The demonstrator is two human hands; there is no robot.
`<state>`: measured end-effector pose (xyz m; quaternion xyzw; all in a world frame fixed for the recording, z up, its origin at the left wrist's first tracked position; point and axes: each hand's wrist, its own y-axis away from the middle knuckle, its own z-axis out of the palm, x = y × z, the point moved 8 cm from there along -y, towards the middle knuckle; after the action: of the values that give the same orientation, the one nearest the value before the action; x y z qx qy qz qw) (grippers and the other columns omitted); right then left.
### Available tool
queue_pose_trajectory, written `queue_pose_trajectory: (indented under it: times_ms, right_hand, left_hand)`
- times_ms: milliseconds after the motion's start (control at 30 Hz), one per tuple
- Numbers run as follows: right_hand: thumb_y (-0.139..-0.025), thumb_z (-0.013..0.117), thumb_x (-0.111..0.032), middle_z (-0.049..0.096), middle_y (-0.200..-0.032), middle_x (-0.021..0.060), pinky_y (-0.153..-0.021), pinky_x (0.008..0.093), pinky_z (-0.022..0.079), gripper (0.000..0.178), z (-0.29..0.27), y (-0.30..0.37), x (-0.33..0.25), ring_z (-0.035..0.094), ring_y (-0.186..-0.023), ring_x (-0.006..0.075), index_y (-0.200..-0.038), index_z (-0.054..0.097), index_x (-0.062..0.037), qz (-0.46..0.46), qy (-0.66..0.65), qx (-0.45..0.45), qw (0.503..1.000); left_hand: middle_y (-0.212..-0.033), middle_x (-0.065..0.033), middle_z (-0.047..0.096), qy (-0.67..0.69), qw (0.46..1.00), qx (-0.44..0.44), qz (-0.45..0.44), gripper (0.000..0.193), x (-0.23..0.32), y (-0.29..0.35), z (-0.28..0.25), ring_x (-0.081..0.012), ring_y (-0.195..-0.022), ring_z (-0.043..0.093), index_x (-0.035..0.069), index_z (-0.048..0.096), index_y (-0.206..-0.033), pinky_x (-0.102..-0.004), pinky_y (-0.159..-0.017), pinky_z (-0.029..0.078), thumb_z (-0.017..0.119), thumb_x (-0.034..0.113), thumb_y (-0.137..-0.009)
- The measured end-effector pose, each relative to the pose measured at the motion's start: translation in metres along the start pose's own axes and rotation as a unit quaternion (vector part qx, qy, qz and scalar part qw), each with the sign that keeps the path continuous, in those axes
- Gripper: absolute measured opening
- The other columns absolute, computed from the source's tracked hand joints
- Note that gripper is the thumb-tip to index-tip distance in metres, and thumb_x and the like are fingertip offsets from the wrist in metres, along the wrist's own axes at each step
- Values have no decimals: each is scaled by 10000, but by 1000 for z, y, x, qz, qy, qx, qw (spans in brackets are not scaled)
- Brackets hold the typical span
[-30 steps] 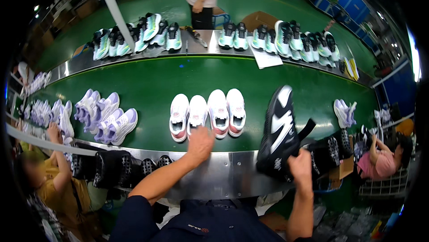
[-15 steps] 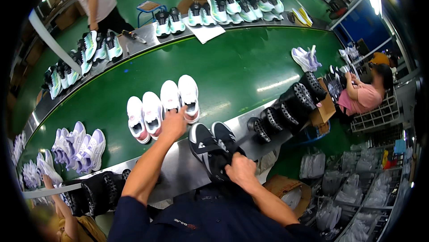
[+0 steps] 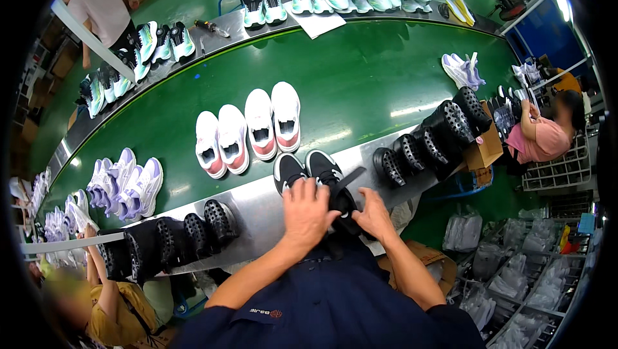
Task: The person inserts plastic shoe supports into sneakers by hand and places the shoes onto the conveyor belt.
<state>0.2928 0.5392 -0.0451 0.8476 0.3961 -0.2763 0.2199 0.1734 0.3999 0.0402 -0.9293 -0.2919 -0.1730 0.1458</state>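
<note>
Black shoes (image 3: 309, 172): pair side by side on steel ledge (image 3: 257, 204) at near edge of green belt (image 3: 360, 85), toes toward belt. Left hand (image 3: 306, 210) flat over heels, fingers pressed down. Right hand (image 3: 370, 215) pinches black strap (image 3: 344, 181) at right shoe. White-pink shoes (image 3: 248, 127) just beyond, on belt. Risk: ledge narrow, strap tug may tip right shoe off near edge.

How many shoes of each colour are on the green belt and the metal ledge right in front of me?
White sneakers with pink heels on the green conveyor belt: 4
Lavender-and-white sneakers on the belt: 4
Black sneakers on the metal ledge, under the left hand and right hand: 2
Total: 10
</note>
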Motion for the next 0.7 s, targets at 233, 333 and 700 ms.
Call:
queue_pose_trajectory:
  times_ms: [233, 333, 700]
  right_hand:
    - [-859, 664, -170, 662, -977, 281, -798, 551, 515, 305, 12, -36, -10, 638, -920, 486, -1095, 549, -14, -47, 99, -104, 989]
    - [-883, 619, -286, 672, -797, 283, -744, 564, 528, 295, -12, -46, -34, 667, -800, 483, -927, 610, 5, -80, 128, -98, 984]
    - [-819, 616, -349, 706, -850, 263, -802, 497, 552, 406, -34, -66, -73, 699, -851, 429, -845, 718, 43, -85, 221, -203, 950]
  left_hand:
    - [-1187, -152, 639, -80, 995, -48, 42, 422, 1, -17, 57, -379, -1231, 500, 30, 741, -944, -629, -1048, 331, 800, 384, -722]
    - [-1069, -159, 700, -18, 999, 26, 14, 320, -15, -33, 36, -355, -1191, 562, 45, 774, -890, -632, -1076, 333, 743, 339, -768]
    - [-912, -121, 642, -55, 993, -72, 79, 289, 11, -57, 6, -318, -916, 633, 82, 703, -934, -449, -775, 452, 784, 315, -781]
